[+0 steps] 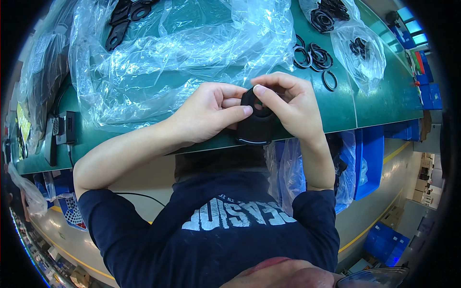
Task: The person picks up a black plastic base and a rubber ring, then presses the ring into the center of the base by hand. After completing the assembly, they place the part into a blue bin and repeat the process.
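Note:
Near the front edge of the green table I hold a black plastic part with a round opening in its upper end. My left hand is closed on its left side, thumb and fingers gripping the rim. From the right, my right hand pinches the top of the same rim between thumb and fingers. Whether a separate ring lies at that rim, I cannot make out. Several loose black rings lie to the right beyond my right hand, with a single ring closer to me.
Clear plastic sheeting covers much of the green table, with black flat parts on it. Bags of black pieces lie at the far right. A small black device stands left. Below the edge is a blue bin.

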Demonstrator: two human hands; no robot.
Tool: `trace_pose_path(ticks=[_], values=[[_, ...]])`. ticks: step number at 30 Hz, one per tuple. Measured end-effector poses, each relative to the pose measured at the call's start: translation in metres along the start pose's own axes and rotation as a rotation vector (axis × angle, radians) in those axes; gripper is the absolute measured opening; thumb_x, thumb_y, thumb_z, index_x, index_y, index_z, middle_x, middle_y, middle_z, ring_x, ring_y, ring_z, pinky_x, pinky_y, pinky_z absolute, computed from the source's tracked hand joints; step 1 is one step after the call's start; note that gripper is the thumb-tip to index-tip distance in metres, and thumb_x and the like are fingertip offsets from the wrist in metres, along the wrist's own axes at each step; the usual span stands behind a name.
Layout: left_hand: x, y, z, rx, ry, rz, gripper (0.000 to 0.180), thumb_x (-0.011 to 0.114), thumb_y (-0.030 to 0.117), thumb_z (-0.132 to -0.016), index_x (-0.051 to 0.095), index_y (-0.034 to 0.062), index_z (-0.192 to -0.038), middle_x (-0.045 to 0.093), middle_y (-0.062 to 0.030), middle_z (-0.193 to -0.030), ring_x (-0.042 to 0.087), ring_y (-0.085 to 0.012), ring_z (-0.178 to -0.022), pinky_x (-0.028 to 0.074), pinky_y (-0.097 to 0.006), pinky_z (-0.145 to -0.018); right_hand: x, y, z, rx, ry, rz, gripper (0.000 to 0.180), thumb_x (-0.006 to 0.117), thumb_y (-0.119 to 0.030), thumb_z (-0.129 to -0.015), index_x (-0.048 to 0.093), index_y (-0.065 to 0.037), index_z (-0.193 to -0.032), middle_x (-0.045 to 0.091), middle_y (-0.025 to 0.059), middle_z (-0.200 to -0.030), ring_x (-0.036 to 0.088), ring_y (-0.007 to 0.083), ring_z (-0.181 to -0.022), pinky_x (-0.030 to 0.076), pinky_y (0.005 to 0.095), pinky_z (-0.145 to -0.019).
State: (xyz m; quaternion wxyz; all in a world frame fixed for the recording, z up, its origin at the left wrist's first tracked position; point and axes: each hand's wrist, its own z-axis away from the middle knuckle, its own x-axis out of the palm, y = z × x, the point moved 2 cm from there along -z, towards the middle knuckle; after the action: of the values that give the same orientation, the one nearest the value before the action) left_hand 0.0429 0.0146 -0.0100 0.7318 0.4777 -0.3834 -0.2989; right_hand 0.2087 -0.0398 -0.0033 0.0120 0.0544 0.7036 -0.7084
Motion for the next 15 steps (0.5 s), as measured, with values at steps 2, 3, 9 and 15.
trace_pose_path(ticks=[2, 3, 9, 15], values=[[0.001, -0.001, -0.001, 0.000, 0.007, 0.054, 0.033, 0.056, 0.010, -0.089, 0.051, -0.0046, -0.118, 0.064, -0.0061, -0.097, 0.058, -0.0067, -0.080, 0.048, -0.020, -0.072, -0.001, 0.000, 0.002, -0.120, 0.087, 0.032, 0.023, 0.068, -0.008, -0.078, 0.064, 0.003, -0.098, 0.063, 0.0084, -0.091, 0.059, 0.0085, -0.074, 0.049, 0.0212, -0.060], [0.000, -0.001, -0.001, -0.001, 0.014, 0.108, 0.032, 0.055, 0.010, -0.089, 0.051, -0.0041, -0.118, 0.065, -0.0063, -0.098, 0.059, -0.0075, -0.082, 0.049, -0.021, -0.074, -0.003, -0.001, 0.005, -0.120, 0.085, 0.034, 0.023, 0.068, -0.008, -0.078, 0.064, 0.003, -0.098, 0.063, 0.0084, -0.091, 0.059, 0.0085, -0.074, 0.049, 0.0212, -0.060], [0.000, 0.003, 0.003, 0.005, 0.044, 0.107, 0.031, 0.057, 0.007, -0.087, 0.050, -0.0035, -0.116, 0.065, -0.0063, -0.098, 0.060, -0.0086, -0.083, 0.049, -0.021, -0.074, -0.002, -0.009, 0.029, -0.355, 0.167, 0.513, 0.048, 0.075, -0.004, -0.066, 0.061, 0.000, -0.112, 0.061, 0.0109, -0.098, 0.060, 0.0144, -0.074, 0.049, 0.0226, -0.058], [-0.002, -0.001, 0.000, 0.081, 0.022, -0.024, 0.027, 0.057, 0.003, -0.084, 0.056, -0.0048, -0.110, 0.066, -0.0079, -0.094, 0.058, -0.0059, -0.083, 0.047, -0.021, -0.072, 0.010, -0.006, 0.031, -0.501, 0.240, 0.608, 0.045, 0.074, 0.003, -0.065, 0.060, 0.002, -0.108, 0.061, 0.0119, -0.099, 0.056, 0.0118, -0.067, 0.050, 0.0225, -0.058]])
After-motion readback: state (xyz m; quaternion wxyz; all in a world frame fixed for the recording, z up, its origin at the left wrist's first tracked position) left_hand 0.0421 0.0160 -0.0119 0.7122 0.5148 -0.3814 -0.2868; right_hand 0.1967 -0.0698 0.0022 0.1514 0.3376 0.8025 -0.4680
